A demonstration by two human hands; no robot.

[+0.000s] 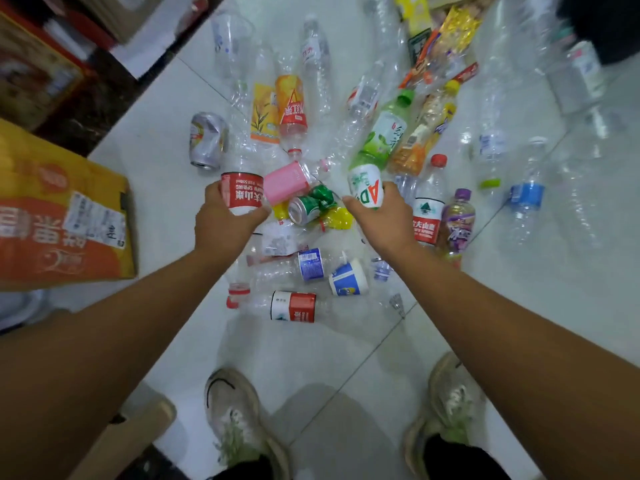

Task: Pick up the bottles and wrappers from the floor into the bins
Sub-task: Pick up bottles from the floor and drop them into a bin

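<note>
White floor (311,362) tiles carry a wide scatter of empty bottles (391,129); I look straight down past both arms. My left hand (221,223) grips a red bottle (240,194) about its label. My right hand (384,220) grips a white bottle (367,187) with green lettering, fingers curled round it. The hands are apart, either side of a green can (304,209) and a pink bottle (285,181) at the middle of the heap. Both held bottles sit at the pile; I cannot tell whether they are clear of the floor.

Step in hand, in my judgement: picking, both hands loaded. The task looks early: most bottles, and the wrappers (453,32) at the far edge, lie uncollected. The next move calls for lifting both bottles clear and carrying them to a bin. No bin is plainly identified. An orange box (62,216) lies beside the left arm, and a dark shape (602,26) at the upper right may be one; I cannot tell.

Obstructions: bottles crowd each hand, a silver can (207,140) lies beyond the left hand, and more bottles lie between hands and shoes (235,420), a likely rolling hazard underfoot.
</note>
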